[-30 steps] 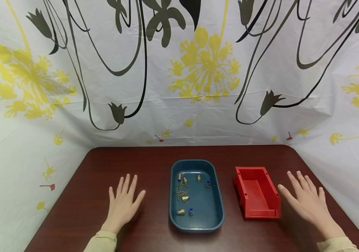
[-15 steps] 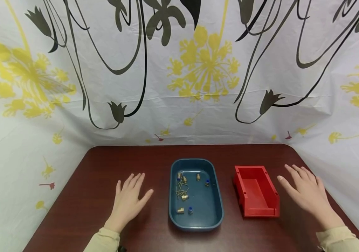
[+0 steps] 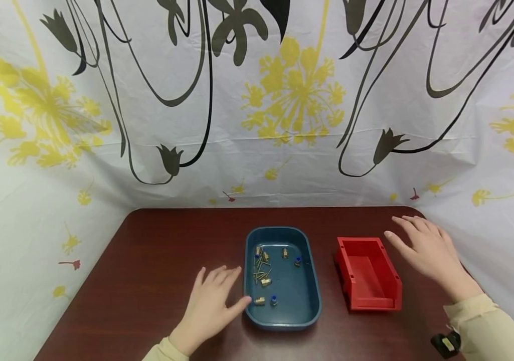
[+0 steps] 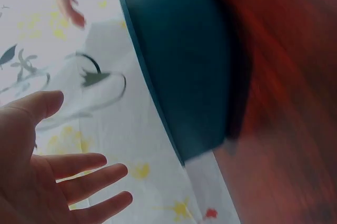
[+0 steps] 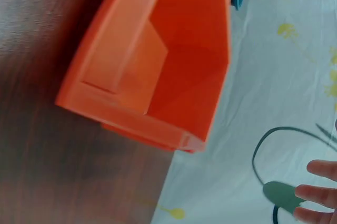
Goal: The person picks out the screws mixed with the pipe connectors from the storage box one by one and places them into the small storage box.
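Note:
A blue-grey tray [image 3: 297, 321] stands in the middle of the table, seen from the side in the left wrist view. Inside lie several brass fittings [image 3: 260, 301], some blue-capped fittings [image 3: 274, 300] and a small heap of thin screws or nails [image 3: 261, 275]. My left hand [image 3: 211, 306] is at the tray's left side, fingers spread, thumb overlapping the rim in the head view; it holds nothing. To the right of the tray is a red bin [image 3: 367, 276] with nothing in it. My right hand [image 3: 428, 248] hovers beyond the bin's right side, fingers extended and holding nothing.
The dark red-brown table [image 3: 171, 240] has rounded far corners. A white curtain [image 3: 238, 165] with yellow and grey flower prints hangs behind it and along both sides. A black wrist device [image 3: 446, 345] sits by the right sleeve.
My left hand has moved right to the tray's left edge. My right hand has moved farther from me and slightly left, toward the bin's far side. The tray and bin stay in place.

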`<control>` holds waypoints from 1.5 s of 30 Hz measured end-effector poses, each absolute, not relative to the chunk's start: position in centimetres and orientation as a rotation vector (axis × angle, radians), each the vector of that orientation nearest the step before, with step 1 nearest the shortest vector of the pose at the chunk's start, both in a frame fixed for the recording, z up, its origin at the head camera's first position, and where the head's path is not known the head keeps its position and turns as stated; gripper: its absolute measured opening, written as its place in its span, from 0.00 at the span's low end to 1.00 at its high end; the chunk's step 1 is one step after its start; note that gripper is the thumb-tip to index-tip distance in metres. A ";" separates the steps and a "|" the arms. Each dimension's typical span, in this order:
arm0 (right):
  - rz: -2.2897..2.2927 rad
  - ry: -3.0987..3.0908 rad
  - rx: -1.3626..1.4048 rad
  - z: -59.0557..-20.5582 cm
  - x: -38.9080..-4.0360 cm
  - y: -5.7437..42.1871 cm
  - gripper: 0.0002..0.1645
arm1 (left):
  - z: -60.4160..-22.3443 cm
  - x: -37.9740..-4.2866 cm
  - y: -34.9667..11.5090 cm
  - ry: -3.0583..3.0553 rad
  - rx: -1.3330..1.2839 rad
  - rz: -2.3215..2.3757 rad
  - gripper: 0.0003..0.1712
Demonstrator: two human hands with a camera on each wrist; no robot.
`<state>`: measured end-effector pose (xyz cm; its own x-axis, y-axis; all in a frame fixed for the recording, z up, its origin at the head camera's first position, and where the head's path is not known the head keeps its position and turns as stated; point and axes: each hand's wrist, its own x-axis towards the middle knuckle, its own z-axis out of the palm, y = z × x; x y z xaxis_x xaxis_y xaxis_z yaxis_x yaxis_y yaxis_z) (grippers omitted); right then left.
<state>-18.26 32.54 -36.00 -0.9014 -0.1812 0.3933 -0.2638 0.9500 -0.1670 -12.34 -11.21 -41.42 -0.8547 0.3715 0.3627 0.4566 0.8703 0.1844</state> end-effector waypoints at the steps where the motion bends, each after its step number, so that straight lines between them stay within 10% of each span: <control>1: 0.299 -2.716 0.335 -35.7 -18.4 32.2 0.30 | -41.5 -12.1 -11.0 -2.735 -0.640 -0.375 0.39; 45: 0.024 -2.543 0.985 -32.3 -23.2 18.0 0.24 | -44.3 -10.3 -9.5 -2.757 -0.682 -0.234 0.24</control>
<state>-23.18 18.03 -32.34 -0.6657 -0.6412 0.3816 -0.6484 0.7502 0.1295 -10.31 -9.55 -44.34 -0.8457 0.4295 0.3166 0.4766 0.8749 0.0864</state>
